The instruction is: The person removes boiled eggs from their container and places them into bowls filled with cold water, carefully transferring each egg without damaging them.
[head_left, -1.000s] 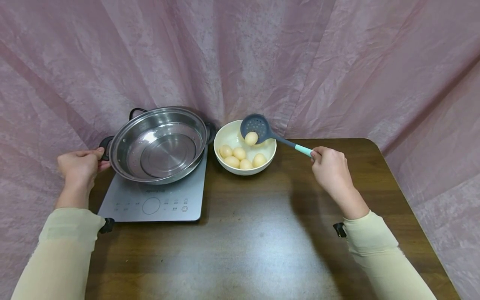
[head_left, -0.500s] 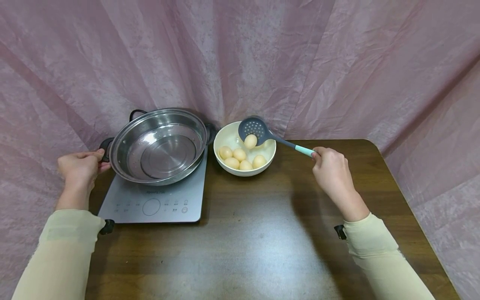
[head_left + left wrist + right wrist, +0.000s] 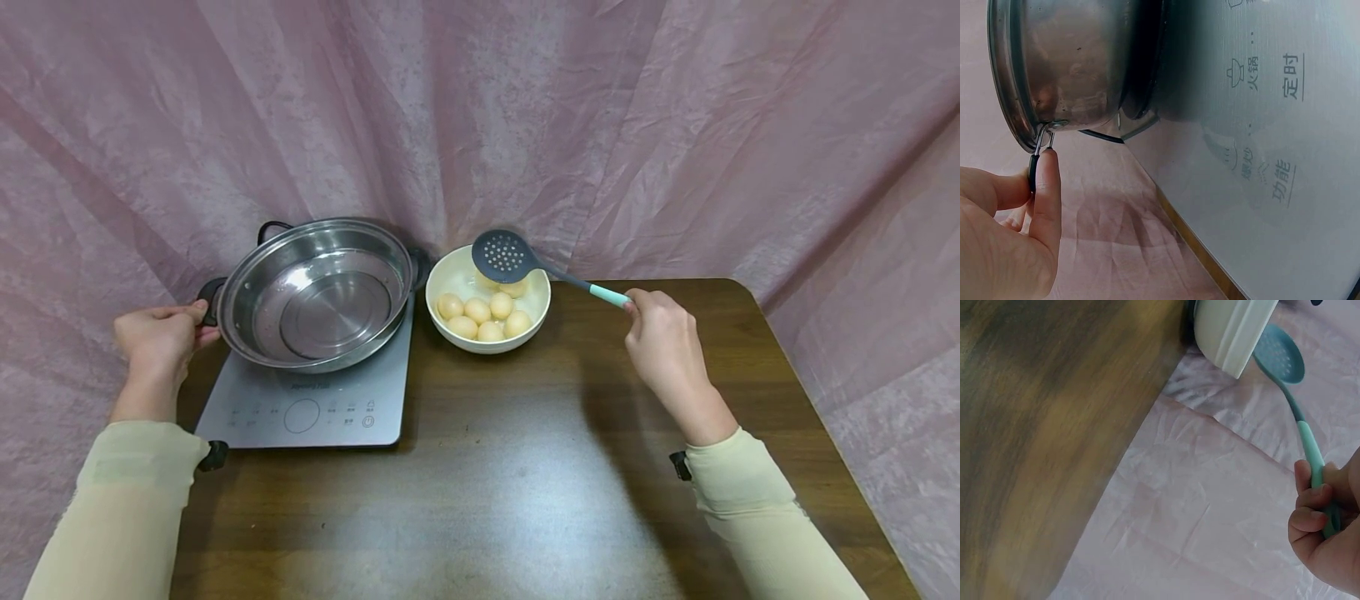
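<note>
My left hand pinches the black side handle of a wide steel pot, which stands on an induction cooktop. The pot looks to hold clear water. With my right hand I grip the mint handle of a dark slotted skimmer. Its perforated head hangs over the back of a white bowl, and no egg lies in it. Several pale eggs rest in the bowl, and the skimmer head partly hides those at the back.
The wooden table stretches in front of the bowl and cooktop. A pink curtain hangs right behind them. A black cable loops up behind the pot.
The egg that was in the skimmer head has left it and lies in the bowl. The skimmer head has shifted slightly left and tipped over. My left hand stays on the pot handle.
</note>
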A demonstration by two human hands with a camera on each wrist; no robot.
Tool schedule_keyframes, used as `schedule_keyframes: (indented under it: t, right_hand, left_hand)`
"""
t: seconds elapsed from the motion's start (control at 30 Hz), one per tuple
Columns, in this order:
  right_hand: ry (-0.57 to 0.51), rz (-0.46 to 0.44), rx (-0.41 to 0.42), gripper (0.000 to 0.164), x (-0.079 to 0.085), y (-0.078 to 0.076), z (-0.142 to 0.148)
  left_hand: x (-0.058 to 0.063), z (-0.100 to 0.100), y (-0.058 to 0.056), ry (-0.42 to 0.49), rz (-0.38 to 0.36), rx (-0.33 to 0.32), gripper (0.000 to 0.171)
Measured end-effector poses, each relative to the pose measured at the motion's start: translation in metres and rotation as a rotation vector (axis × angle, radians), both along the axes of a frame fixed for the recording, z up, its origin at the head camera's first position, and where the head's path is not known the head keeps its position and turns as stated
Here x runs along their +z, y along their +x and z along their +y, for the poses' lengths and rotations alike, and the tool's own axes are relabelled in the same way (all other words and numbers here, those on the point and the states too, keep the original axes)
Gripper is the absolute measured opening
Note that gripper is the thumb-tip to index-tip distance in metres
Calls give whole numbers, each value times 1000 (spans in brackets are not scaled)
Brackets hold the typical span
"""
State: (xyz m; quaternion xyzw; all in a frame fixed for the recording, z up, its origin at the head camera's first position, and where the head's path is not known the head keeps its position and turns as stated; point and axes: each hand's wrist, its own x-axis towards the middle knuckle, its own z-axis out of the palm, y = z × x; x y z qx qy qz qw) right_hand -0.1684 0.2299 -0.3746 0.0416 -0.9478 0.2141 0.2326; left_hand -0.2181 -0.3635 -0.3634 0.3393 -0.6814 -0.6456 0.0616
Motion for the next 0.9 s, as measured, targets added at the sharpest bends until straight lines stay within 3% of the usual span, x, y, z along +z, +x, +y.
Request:
schedule_keyframes:
  t: [0.27, 0.47, 0.63, 0.8, 0.9]
  right_hand:
    - [-4, 53, -7, 12, -1, 0, 2]
    - [-19, 14, -24, 13, 0, 1, 4]
    - [-112, -97, -35, 16, 9, 7, 4]
    - [-268, -278, -42, 22, 22, 17, 9]
    - [-362, -387, -24, 29, 28, 25, 17]
  left_hand:
    - [3, 2, 1, -5, 1, -11, 47]
    - [2, 2, 0, -14, -6, -13, 52]
    - [1, 1, 0, -29, -9, -11, 48]
    - [-1, 0, 0, -41, -8, -10, 37]
    - [-1, -1, 0, -41, -9, -13, 39]
